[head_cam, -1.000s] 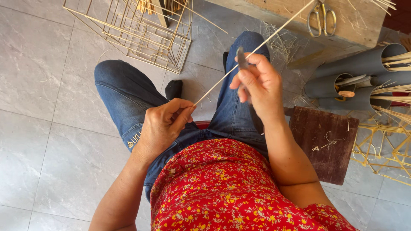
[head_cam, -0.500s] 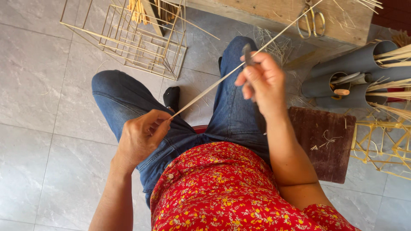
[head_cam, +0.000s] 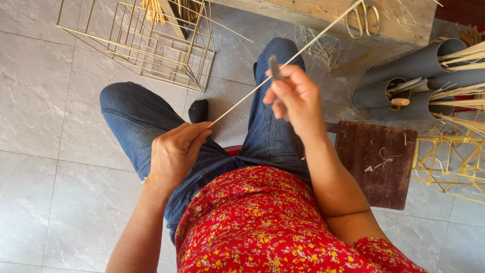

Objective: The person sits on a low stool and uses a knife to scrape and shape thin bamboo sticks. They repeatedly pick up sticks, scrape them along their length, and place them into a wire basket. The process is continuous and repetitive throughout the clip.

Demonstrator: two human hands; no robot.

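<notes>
I sit over blue-jeaned knees. My left hand (head_cam: pixel 176 150) pinches the near end of a long thin bamboo stick (head_cam: pixel 303 49) that slants up to the right across the view. My right hand (head_cam: pixel 297 98) grips a small knife (head_cam: pixel 274 67) with its blade pressed against the stick near its middle. Both hands hover above my lap, about a forearm's length apart.
A cube frame of bamboo sticks (head_cam: pixel 146 43) stands on the grey tiled floor at upper left. Scissors (head_cam: pixel 362 19) lie on a wooden plank (head_cam: pixel 404 20). Grey tubes (head_cam: pixel 404 76) holding sticks, a brown mat (head_cam: pixel 378 162) and another stick frame (head_cam: pixel 454 162) are at right.
My left hand drew the stick's end back toward my body, then forward again. My right hand with the knife stayed against the stick, shifting slightly left.
</notes>
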